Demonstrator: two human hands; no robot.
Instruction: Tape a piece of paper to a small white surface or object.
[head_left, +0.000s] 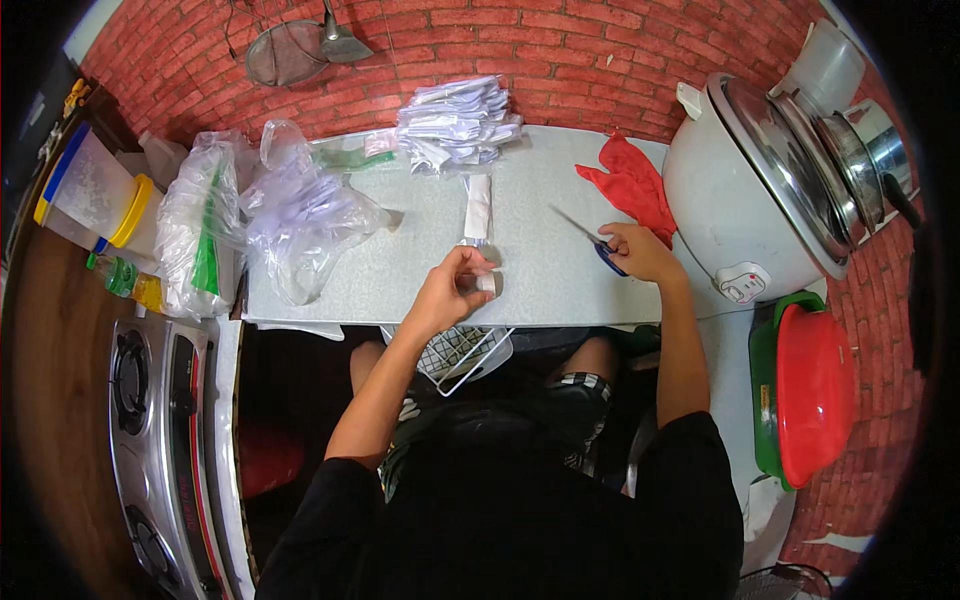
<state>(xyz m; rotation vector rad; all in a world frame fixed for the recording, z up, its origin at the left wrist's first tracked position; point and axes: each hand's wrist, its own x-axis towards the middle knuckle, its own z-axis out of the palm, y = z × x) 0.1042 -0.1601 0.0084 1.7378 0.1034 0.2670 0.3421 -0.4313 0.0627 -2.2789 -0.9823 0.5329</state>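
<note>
My left hand (457, 289) rests near the table's front edge, its thumb and fingers curved around a small white roll (486, 283), which looks like tape. Just beyond its fingertips lies a narrow folded white paper packet (478, 206) in clear plastic. On the right, my right hand (634, 251) has its fingers at the dark blue handles of a pair of scissors (592, 234), whose blades point to the back left. Behind the packet, a stack of plastic-wrapped white papers (457, 124) stands against the wall. A clear plastic bag (307, 217) holding similar packets sits to the left.
A red cloth (634, 184) lies beside a large white rice cooker (750, 195) at the right. Left are a filled plastic bag (199, 225), lidded containers (97, 187) and a gas stove (161, 450). A red basin (814, 397) stands at the lower right.
</note>
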